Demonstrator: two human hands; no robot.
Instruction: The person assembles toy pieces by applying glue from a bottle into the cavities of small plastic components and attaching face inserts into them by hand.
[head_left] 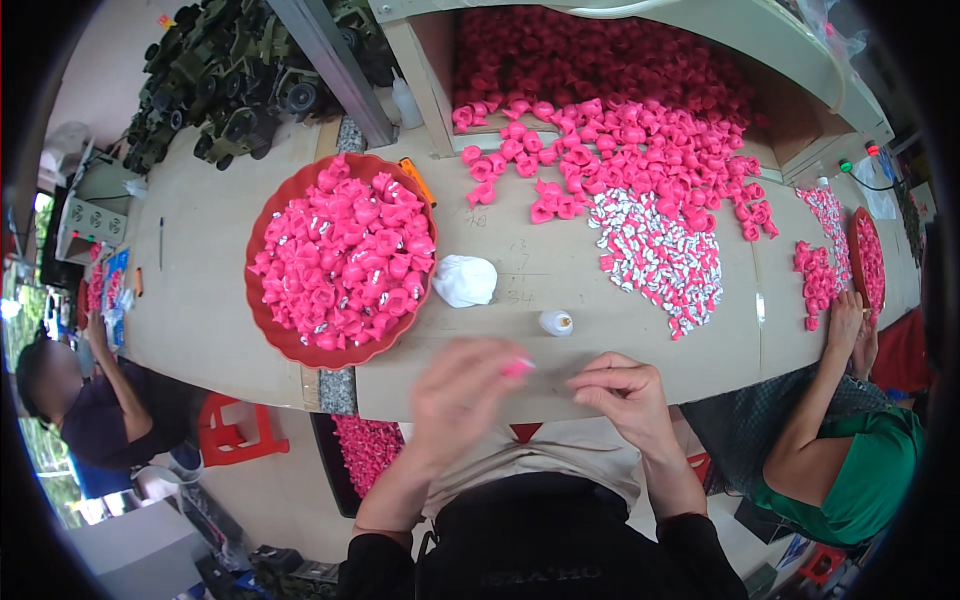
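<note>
My left hand (462, 395) is smeared by motion above the table's near edge. At its fingertips is a small pink plastic piece (517, 367), too blurred for its shape to be told. To its right, my right hand (628, 396) has thumb and fingers pressed together in a pinch; whatever is between them, if anything, is hidden. A small white bottle with a brass-coloured tip (556, 323) stands just beyond my hands. Left of it lies a crumpled white cloth or tissue (466, 281). A scalloped red bowl (262, 322) heaped with pink plastic parts, some with silvery-white bits, sits at the left.
Loose pink parts (620, 150) spill from an open bin at the back. Nearer lies a pile of small white-and-pink pieces (660, 260). An orange-handled cutter (418, 182) lies behind the bowl. Dark green toy vehicles (240, 90) fill the back left. Co-workers sit at both sides.
</note>
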